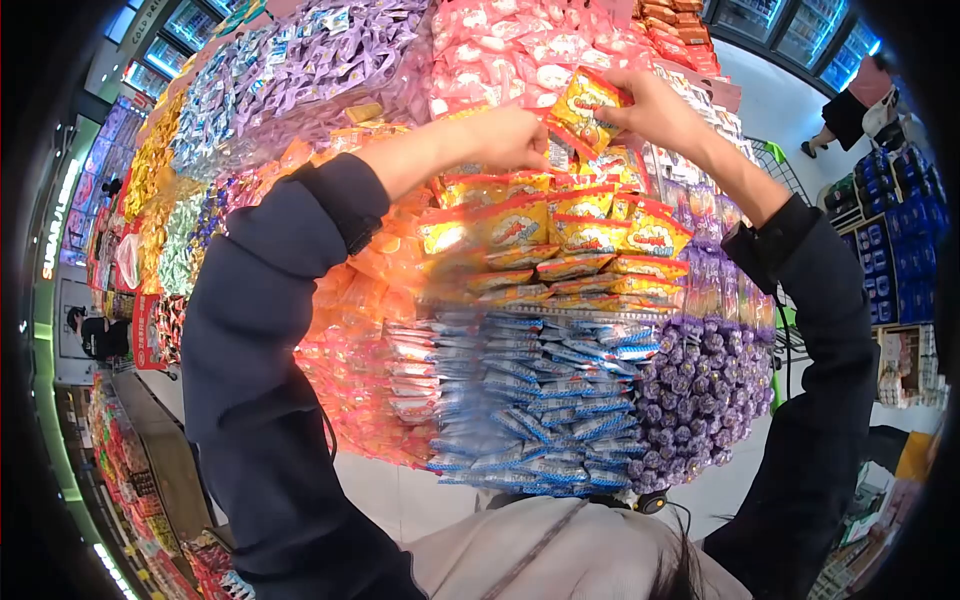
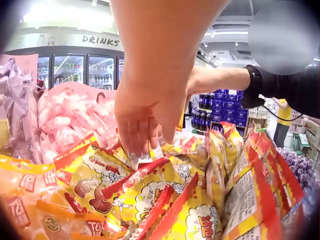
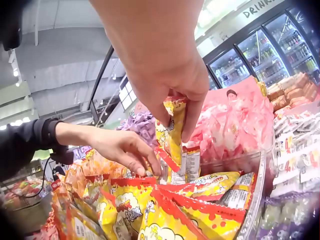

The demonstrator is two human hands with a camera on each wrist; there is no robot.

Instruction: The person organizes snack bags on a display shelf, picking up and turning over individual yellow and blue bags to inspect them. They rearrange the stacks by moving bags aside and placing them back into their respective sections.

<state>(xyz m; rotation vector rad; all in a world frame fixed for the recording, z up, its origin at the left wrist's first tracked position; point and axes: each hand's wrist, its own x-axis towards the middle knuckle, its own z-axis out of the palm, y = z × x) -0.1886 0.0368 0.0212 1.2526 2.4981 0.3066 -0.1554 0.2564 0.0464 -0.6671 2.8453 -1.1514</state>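
My right hand (image 1: 655,108) pinches a small yellow and red candy bag (image 1: 582,108) by its top edge, thumb on one side and fingers on the other. In the right wrist view this bag (image 3: 170,132) hangs upright over a bin of matching yellow bags (image 3: 132,205). My left hand (image 1: 508,140) is beside it, lower and to the left, with loosely bent fingers pointing down. Its fingertips are right at the tops of the bags in the right wrist view. From the left wrist, yellow bags (image 2: 145,195) stand in rows below this hand, partly hiding its fingertips.
Pink wrapped candies (image 1: 540,45) fill the bin behind, purple ones (image 1: 340,60) farther left. Orange packets (image 1: 365,285) lie to the left. Blue and white packets (image 1: 550,400) and purple round candies (image 1: 700,400) are nearer my body. A clear bin wall (image 3: 257,195) borders the yellow bags.
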